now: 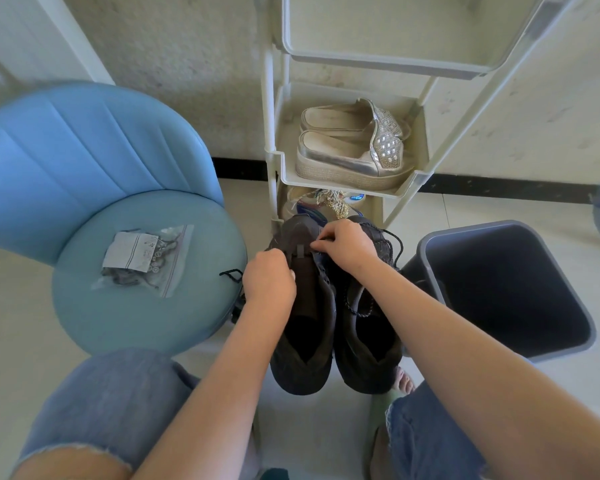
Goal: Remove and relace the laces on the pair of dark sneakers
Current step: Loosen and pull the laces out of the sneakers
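Here, left hand (270, 275), right hand (347, 245) pinching lace (231, 274), dark sneaker (309, 341).

No text, brand or number is legible. The paper card (131, 252) inside the clear zip bag (168, 266) on the blue stool (135, 323) carries printed lines and a row of small round symbols, all too small to read. The grey tab (300, 251) on the tongue of one dark sneaker (302, 368) shows no readable marking.
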